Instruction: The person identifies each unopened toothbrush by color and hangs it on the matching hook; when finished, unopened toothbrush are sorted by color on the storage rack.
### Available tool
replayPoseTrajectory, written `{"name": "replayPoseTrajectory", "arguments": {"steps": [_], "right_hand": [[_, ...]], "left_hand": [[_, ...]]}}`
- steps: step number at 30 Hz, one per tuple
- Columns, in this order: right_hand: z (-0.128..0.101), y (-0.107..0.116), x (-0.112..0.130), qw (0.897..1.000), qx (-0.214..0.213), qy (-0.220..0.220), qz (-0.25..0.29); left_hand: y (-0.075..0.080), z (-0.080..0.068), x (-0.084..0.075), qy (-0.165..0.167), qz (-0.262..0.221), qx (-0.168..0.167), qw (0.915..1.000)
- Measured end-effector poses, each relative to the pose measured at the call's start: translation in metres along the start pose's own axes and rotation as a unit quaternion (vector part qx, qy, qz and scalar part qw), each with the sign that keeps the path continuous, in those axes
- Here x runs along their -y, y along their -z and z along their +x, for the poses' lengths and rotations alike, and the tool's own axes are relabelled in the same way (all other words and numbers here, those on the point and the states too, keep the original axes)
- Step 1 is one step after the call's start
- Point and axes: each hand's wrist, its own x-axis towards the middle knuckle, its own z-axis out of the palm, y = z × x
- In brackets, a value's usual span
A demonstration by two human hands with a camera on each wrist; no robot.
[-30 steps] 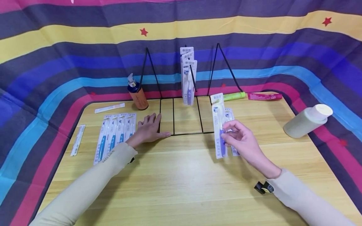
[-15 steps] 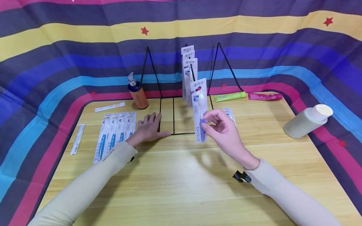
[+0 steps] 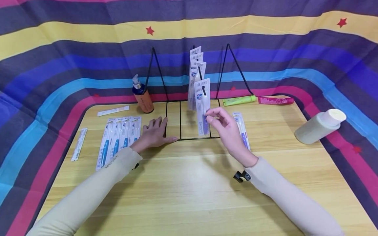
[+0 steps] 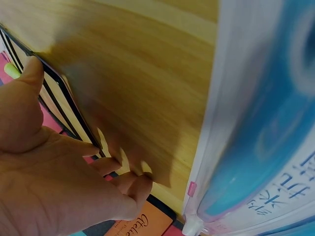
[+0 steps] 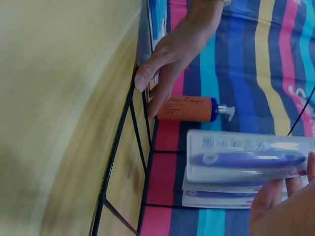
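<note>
My right hand (image 3: pixel 227 131) pinches a packaged toothbrush (image 3: pixel 200 113) with a purple handle by its right edge, upright over the black wire rack (image 3: pixel 180 121). The hook's bent tip shows at the hole in the top of the card. Behind it, several packaged toothbrushes (image 3: pixel 192 87) hang on the same hook. My left hand (image 3: pixel 153 134) rests with spread fingers on the left side of the rack's base; the left wrist view shows its thumb (image 4: pixel 32 73) on the wire. Another packaged purple toothbrush (image 3: pixel 243 135) lies on the table, right of the rack.
Several packaged blue toothbrushes (image 3: pixel 104 149) lie at left, near two slim white packets (image 3: pixel 79 144). An orange pump bottle (image 3: pixel 144 101) stands behind my left hand. Green (image 3: pixel 239 100) and pink (image 3: pixel 276 100) tubes lie at the back right; a pale bottle (image 3: pixel 313 129) stands far right.
My right hand has carried the purple toothbrush leftward and away from me to the hook's front end, uncovering the one on the table. The left hand has stayed on the rack.
</note>
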Motion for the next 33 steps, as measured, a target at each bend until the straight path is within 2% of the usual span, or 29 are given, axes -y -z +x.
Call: {"name": "replayPoseTrajectory", "arguments": {"steps": [6,11,15,20,28,33], "right_hand": [[0.022,0.001,-0.010,1.000,0.006,-0.004,0.010],[0.035,-0.001,-0.021,0.999,-0.002,-0.015,0.047],[0.040,-0.002,-0.031,0.997,-0.004,-0.024,0.071],[0.040,0.004,-0.039,0.997,-0.012,-0.027,0.066],[0.028,0.040,-0.052,0.998,-0.027,-0.033,0.051],[0.013,0.074,-0.059,0.996,-0.046,-0.068,0.034]], "left_hand": [[0.001,-0.001,-0.002,0.008,0.006,0.002,0.9999],[0.003,-0.003,-0.006,0.008,0.016,-0.001,0.9998],[0.002,-0.002,-0.005,0.014,0.018,0.005,0.9997],[0.002,0.000,-0.005,0.005,0.013,0.003,0.9999],[-0.003,0.003,0.003,0.005,0.003,0.004,1.0000],[-0.007,0.008,0.008,0.001,0.002,-0.003,1.0000]]}}
